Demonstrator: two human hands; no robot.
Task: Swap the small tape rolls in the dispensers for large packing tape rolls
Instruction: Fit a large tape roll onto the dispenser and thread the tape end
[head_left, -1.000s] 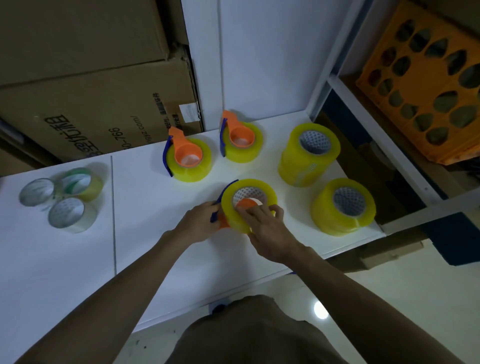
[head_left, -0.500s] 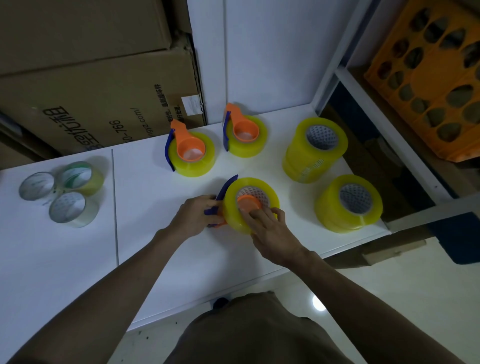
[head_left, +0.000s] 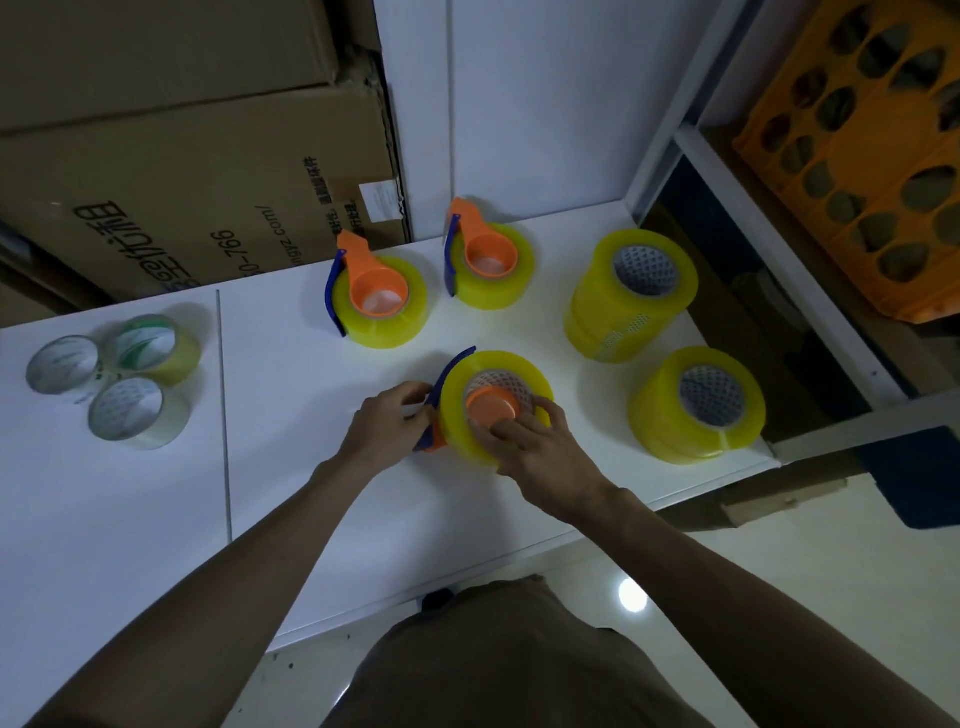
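Note:
A large yellow packing tape roll sits tilted on an orange and blue dispenser near the table's front. My left hand grips the dispenser's blue handle side. My right hand holds the roll, fingers pressing near the orange hub. Two more dispensers with yellow rolls stand behind. Three small clear tape rolls lie at the far left.
A stack of yellow rolls and another roll stack stand at the table's right end. Cardboard boxes rise behind the table. An orange crate rests on the shelf to the right.
The orange hub has come further up through the roll's core. My left hand shifted a little along the blue handle; my right hand stays on the roll.

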